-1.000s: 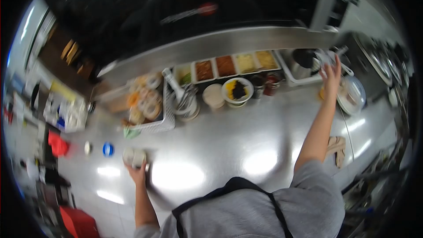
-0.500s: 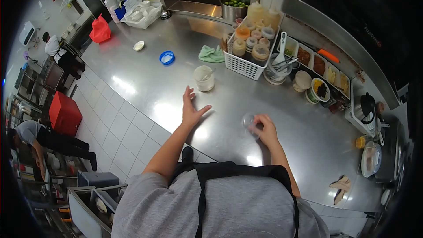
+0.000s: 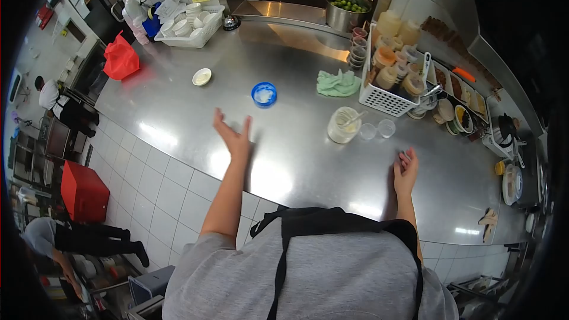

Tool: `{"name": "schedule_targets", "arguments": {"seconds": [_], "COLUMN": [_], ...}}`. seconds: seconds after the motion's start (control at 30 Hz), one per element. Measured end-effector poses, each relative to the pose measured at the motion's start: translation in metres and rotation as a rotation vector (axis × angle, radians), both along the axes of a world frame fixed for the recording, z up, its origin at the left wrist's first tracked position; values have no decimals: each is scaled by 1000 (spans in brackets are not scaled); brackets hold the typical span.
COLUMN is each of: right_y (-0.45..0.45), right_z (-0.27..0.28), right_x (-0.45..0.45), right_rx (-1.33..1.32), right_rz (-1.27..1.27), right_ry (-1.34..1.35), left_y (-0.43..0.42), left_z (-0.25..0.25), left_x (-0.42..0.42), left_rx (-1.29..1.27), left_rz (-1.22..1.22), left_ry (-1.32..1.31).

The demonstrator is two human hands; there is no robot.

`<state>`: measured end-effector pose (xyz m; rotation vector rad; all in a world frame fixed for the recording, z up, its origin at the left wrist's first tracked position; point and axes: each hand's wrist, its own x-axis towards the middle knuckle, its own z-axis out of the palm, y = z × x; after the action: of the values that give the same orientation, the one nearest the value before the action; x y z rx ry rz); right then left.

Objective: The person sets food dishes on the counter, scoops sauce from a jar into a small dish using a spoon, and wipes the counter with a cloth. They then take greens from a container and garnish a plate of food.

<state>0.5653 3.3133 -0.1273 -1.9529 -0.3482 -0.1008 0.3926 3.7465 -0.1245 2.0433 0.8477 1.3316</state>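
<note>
My left hand [image 3: 233, 137] is over the counter with its fingers spread, near the round blue lid [image 3: 264, 94] and a small white dish [image 3: 202, 77] with pale contents. Loosely curled, my right hand [image 3: 406, 172] hangs above the counter, and I see nothing in it. Between the hands stands an open jar [image 3: 344, 125] of white, creamy stuff with a utensil handle leaning out. Just right of the jar sit two small clear plastic pieces, a round one [image 3: 367, 131] and a cup-like one [image 3: 386, 128]. Neither hand touches them.
Behind the jar lie a green cloth [image 3: 338, 83] and a white basket [image 3: 388, 101] of squeeze bottles. A pot of green fruit [image 3: 348, 12] stands at the back. Far left are a red bag [image 3: 121, 58] and a basket of cups [image 3: 195, 37]. Two people work at left.
The clear plastic piece has left my right hand, and two clear pieces now sit by the jar. My left hand has moved away from the jar, toward the blue lid. The view has shifted left.
</note>
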Motion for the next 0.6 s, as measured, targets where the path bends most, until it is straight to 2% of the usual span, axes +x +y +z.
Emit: {"name": "schedule_targets", "arguments": {"seconds": [0.03, 0.07, 0.13, 0.2, 0.37, 0.4, 0.43, 0.57, 0.6], "right_y": [4, 9, 18, 22, 28, 28, 29, 34, 34], "right_z": [1, 5, 12, 13, 12, 13, 13, 12, 12], "right_x": [-7, -12, -22, -23, -21, -21, -21, -23, -22], "right_rx": [-177, -183, -307, -325, -394, -401, -415, -426, -430], "right_rz": [-78, -91, -156, -180, -206, -227, -224, -241, -248], "right_ry": [-116, -112, -147, -149, -192, -185, -187, -202, -200], "left_y": [30, 60, 138, 178, 245, 251, 255, 251, 258], "left_z": [1, 2, -21, -6, -7, -6, -8, 2, -13], "left_x": [1, 4, 16, 33, 74, 83, 93, 132, 140], "left_rx": [-126, -252, -586, -936, -1042, -1070, -1098, -1174, -1164], "left_rz": [101, 199, 112, 18, -130, -204, -273, -376, -456], "left_ry": [-23, -43, -327, -529, -437, -503, -567, -545, -423]}}
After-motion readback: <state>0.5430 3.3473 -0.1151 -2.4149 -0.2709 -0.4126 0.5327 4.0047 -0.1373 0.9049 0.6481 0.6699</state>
